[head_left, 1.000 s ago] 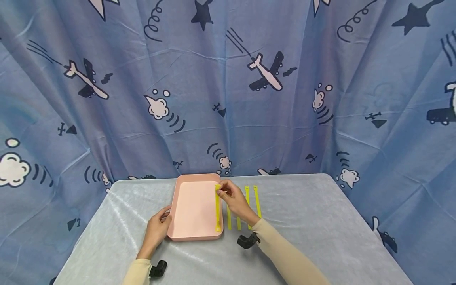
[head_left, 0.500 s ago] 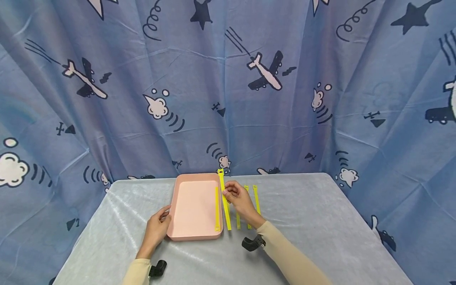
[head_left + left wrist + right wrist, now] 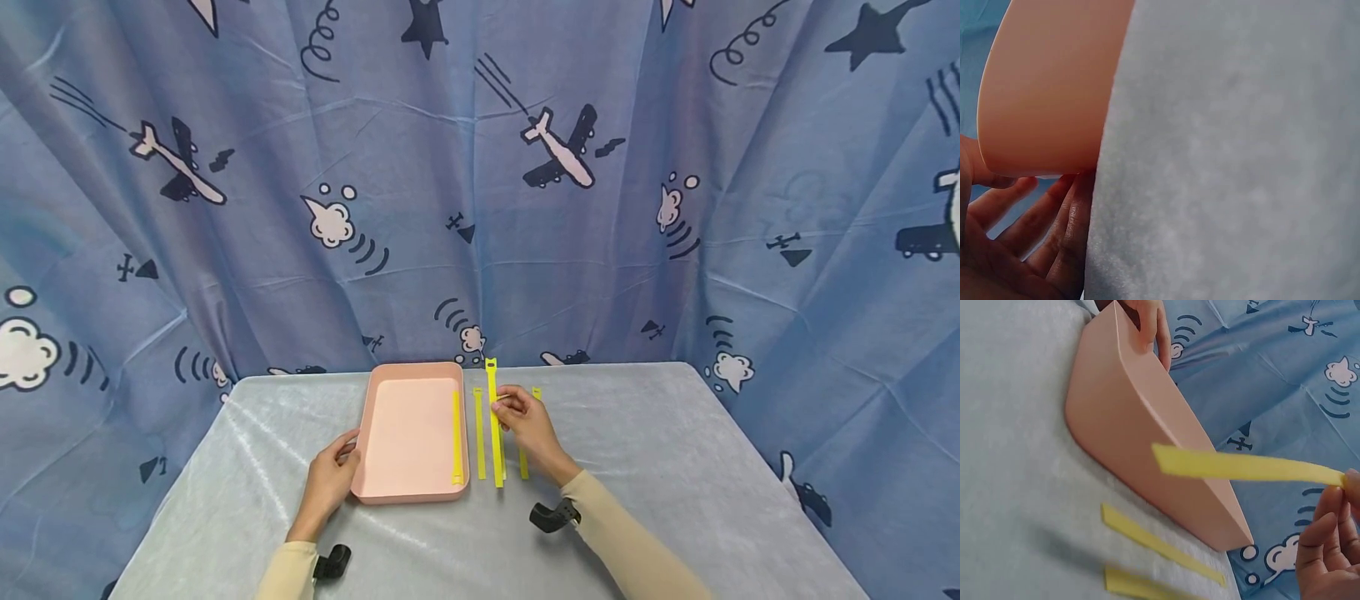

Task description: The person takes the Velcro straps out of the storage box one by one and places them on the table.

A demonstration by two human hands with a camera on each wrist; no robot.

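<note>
At the left side of the pink tray (image 3: 408, 433), my left hand (image 3: 330, 479) grips the edge; in the left wrist view its thumb is at the rim and its fingers are against the wall. Thumb and fingertips of my right hand (image 3: 531, 429) pinch a flat yellow cable strap (image 3: 493, 433) with a slotted head at its far end. That strap hangs above the table, right of the tray. One yellow strap (image 3: 457, 433) lies inside the tray along its right wall. Several more lie side by side on the table, the nearest strap (image 3: 480, 437) beside the tray, others partly hidden by my right hand.
A pale grey cloth covers the table (image 3: 660, 483). Behind it hangs a blue curtain (image 3: 420, 275) printed with planes and clouds. A black wrist camera (image 3: 555, 515) sits at my right wrist, another black camera (image 3: 333, 562) at my left.
My right hand has moved right with the pinched strap, from over the tray's right edge to above the straps on the table. My left hand has stayed at the tray.
</note>
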